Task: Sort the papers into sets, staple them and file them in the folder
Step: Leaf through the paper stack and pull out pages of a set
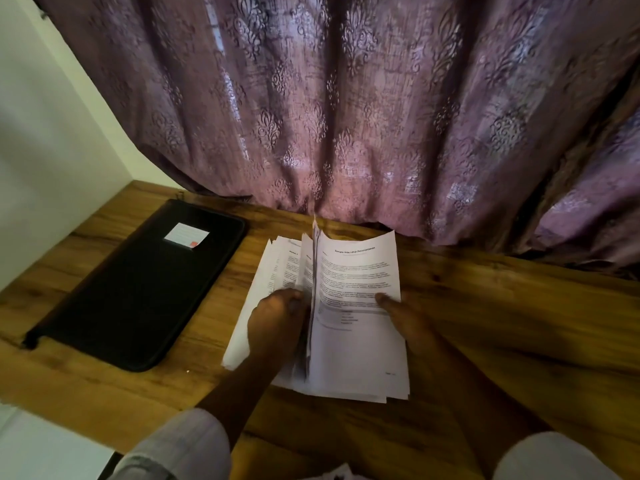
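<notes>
White printed paper sheets (360, 341), right of black zipped folder (138, 289): likely light, floppy, slippery; left hand (277, 320) grips lifted pages, right hand (408, 317) pinches side edge, the soundest hold

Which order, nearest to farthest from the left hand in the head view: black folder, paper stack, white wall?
1. Paper stack: directly at the left hand, which grips its lifted sheets.
2. Black folder: lying flat to the hand's left, apart from the stack.
3. White wall: beyond the folder, at the far left.
</notes>
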